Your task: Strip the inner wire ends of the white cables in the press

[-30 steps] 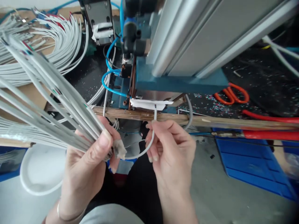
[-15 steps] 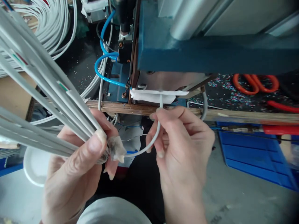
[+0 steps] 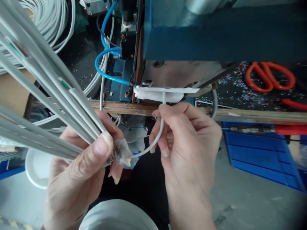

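In my left hand [image 3: 83,166] is a bundle of grey cables [image 3: 55,86], fanning out to the upper left; some show red, green and white wires where the sheath is cut. Stained, crumpled tape [image 3: 122,152] wraps the bundle's near end beside my fingers. Between the thumb and fingers of my right hand [image 3: 184,143] is pinched a single grey cable [image 3: 155,140]. It curves up from the taped end, and its tip enters the machine's slot at a white-wrapped strip [image 3: 165,94]. The tip inside is hidden.
A blue machine [image 3: 216,38] stands over the wooden bench edge [image 3: 120,108]. Orange-handled scissors [image 3: 257,76] lie among coloured scraps at right. Coiled grey cable [image 3: 52,22] sits at upper left, near blue air hoses [image 3: 98,64]. A blue bin [image 3: 259,153] is below right.
The view has shifted slightly, so the machine and scissors sit differently in frame. Both hands keep their grips, and the single cable stays at the white-wrapped strip.
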A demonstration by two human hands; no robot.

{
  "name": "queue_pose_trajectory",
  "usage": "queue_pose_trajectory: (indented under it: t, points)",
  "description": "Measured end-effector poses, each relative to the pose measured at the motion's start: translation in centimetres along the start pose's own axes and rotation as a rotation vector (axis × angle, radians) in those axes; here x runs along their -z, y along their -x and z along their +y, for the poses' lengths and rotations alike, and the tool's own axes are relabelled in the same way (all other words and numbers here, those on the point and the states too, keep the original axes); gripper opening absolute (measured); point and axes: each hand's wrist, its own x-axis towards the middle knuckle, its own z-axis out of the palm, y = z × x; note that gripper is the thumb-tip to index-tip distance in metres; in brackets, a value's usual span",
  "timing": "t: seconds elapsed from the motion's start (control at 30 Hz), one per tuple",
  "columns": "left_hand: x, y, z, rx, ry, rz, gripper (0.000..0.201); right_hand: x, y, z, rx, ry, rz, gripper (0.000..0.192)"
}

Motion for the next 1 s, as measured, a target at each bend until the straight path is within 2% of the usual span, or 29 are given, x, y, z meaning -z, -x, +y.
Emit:
queue_pose_trajectory:
  t: [0.43,0.7,0.9,1.0]
  points:
    - [0.1,0.2,-0.2,-0.003,0.041,0.0,0.019,-0.1,0.0,-0.1,0.002,0.018,0.014,0.028]
    - [0.4,0.1,-0.3,-0.029,0.021,-0.06,0.024,-0.2,-0.2,0.0,0.019,0.039,0.028,0.028]
    - [0.8,0.8,-1.1,-0.045,0.111,-0.068,0.007,0.2,-0.1,0.2,0.007,0.035,-0.005,0.028]
    - [0.8,1.0,-1.7,-0.056,0.134,-0.052,0.003,0.8,0.7,0.7,0.07,0.074,-0.028,0.025]
